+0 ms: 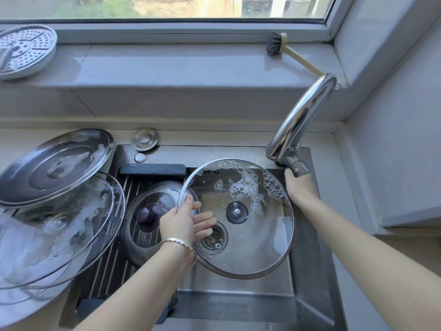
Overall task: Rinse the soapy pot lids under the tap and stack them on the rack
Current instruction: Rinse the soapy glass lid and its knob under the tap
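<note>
At the left, soapy lids (55, 187) wait beside the rack (114, 259), which bears 1 knobbed lid (152, 199). The left hand (181, 223) pinches a foamy glass lid (250, 235) by its rim over the sink (310, 271). The right hand (301, 189) touches the tap lever (298, 164), grip unclear. Rinsing is about to begin; next the water needs turning on.

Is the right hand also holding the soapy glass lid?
No, the right hand is at the tap; only the left hand grips the glass lid.

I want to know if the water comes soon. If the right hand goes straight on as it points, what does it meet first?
The tap handle, directly ahead of the right hand; they look almost touching, though depth is unclear.
</note>
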A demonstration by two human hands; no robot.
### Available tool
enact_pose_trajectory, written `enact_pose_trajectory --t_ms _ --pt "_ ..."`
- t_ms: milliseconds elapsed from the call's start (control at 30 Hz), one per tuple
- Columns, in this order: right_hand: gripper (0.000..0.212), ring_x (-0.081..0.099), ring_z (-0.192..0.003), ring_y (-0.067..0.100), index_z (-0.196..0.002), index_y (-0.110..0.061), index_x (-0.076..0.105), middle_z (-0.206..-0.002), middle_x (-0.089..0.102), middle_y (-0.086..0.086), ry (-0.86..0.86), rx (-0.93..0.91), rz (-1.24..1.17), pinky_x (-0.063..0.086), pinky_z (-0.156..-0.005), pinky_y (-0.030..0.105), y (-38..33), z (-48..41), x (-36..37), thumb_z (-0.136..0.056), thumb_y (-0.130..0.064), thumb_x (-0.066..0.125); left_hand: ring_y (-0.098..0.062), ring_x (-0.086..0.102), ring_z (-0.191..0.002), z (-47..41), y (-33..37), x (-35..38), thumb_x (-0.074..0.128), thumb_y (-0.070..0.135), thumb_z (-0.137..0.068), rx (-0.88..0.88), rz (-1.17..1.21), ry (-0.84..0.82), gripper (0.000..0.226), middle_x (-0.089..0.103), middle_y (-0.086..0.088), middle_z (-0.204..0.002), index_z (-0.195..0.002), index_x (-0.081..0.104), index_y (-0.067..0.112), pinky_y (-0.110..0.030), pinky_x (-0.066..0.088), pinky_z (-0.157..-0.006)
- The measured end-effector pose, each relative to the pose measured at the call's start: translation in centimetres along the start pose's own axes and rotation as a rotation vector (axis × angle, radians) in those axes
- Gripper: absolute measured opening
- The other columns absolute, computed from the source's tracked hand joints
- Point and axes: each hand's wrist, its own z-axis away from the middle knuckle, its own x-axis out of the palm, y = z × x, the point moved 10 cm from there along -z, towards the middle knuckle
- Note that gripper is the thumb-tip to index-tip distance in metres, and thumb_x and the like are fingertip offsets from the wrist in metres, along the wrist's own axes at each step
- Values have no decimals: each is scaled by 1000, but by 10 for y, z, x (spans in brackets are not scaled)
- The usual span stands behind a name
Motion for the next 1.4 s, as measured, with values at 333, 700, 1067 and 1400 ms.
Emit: enact_pose_trajectory --t_ms 333,700,1067,1400 --pt "81 -24 -141 23 -145 -13 -15 -152 -25 11 -132 -781 592 -20 -112 32 -49 126 81 -86 -64 4 -16 61 -36 8 1 -3 48 30 -94 75 14 60 28 64 -19 -68 -83 55 5 -21 45 -34" --pt "87 -22 -141 16 -144 -12 -12 -149 -24 1 -97 -918 517 -17 -113 29 -75 143 78 -80 -70 -8 -22 62 -42 23 -8 -4 53 26 -92 115 -23 83 27 66 -15 -59 -76 59 5 -28 52 -41" --pt "78 -14 -143 23 -144 -12 -7 -153 -15 6 -196 -1062 543 -14 -113 32 -81 165 88 -87 -62 11 -27 65 -51 26 0 -7 52 26 -93 141 -32 87 30 65 -12 -52 -73 60 5 -28 50 -47" --pt "75 -4 -144 17 -149 -17 4 -156 2 3 36 -675 427 -10 -115 35 -80 127 63 -86 -58 9 -20 60 -35 33 11 0 50 32 -93 142 -33 46 35 64 -15 -52 -81 52 0 -23 44 -32"
